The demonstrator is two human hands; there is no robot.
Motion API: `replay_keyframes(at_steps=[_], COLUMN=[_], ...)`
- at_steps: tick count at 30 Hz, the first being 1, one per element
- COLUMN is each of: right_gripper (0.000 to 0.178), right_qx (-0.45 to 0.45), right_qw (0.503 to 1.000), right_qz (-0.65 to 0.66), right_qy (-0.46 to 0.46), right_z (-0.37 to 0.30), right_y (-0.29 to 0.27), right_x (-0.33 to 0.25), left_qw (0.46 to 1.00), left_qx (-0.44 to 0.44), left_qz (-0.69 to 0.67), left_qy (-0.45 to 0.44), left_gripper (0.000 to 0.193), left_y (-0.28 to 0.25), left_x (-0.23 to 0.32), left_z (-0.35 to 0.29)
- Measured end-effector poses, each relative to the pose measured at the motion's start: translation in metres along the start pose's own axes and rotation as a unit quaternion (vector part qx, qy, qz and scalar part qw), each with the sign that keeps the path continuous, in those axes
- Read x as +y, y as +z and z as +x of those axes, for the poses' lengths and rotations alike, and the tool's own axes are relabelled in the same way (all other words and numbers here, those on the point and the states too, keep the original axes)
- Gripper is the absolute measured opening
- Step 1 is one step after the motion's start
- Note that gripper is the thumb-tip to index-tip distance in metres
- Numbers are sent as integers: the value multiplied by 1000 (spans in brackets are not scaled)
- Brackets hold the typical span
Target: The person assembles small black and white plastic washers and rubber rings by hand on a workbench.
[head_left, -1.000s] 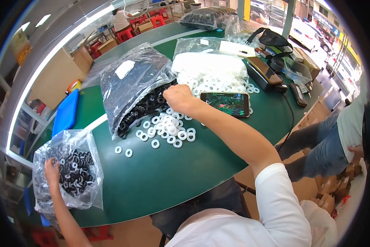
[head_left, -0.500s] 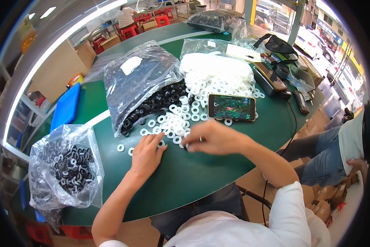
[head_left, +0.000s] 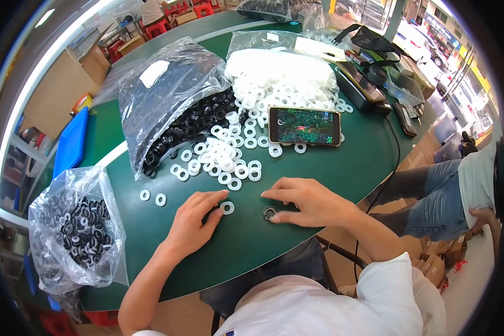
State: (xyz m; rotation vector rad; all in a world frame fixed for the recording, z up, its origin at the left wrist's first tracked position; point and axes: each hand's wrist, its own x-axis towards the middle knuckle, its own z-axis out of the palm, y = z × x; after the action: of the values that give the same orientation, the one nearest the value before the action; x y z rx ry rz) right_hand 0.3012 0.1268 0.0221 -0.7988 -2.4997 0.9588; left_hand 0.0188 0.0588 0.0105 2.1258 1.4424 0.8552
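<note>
My left hand (head_left: 194, 224) rests on the green table with thumb and forefinger apart. A single white ring washer (head_left: 226, 208) lies flat just beside those fingertips. To its right, my right hand (head_left: 313, 204) is spread low over the table, its thumb tip at the edge of a black ring (head_left: 270, 213). Beyond both hands lies a loose heap of white ring washers (head_left: 224, 159). Black rings (head_left: 198, 123) spill from a large clear plastic bag (head_left: 170, 84) behind the heap.
A phone (head_left: 304, 126) showing a colourful picture leans among the white washers. On the left stand a clear bag of mixed black and white rings (head_left: 86, 229) and a blue tray (head_left: 71, 143). A dark cable (head_left: 395, 162) hangs over the right table edge, near a standing person (head_left: 431, 201).
My right hand has drawn back from the white heap toward the near table edge, and a black ring now shows at its thumb. The whole view has shifted slightly.
</note>
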Motion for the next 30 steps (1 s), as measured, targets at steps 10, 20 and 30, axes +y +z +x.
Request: replay_keyframes(at_steps=[10, 20, 30], right_gripper=[26, 25, 21], right_qx=[31, 71, 137], right_qw=[992, 994, 978], right_qz=[-96, -35, -81], right_qy=[-75, -73, -135], right_z=[-3, 4, 26], right_y=[16, 31, 69], right_x=[1, -10, -20], left_qw=[991, 994, 998], left_qx=[-22, -82, -43], left_qz=[122, 5, 0], left_qy=[54, 67, 40], left_gripper=[56, 62, 78], left_y=[14, 8, 13], left_x=[19, 1, 5], left_z=[-14, -16, -26])
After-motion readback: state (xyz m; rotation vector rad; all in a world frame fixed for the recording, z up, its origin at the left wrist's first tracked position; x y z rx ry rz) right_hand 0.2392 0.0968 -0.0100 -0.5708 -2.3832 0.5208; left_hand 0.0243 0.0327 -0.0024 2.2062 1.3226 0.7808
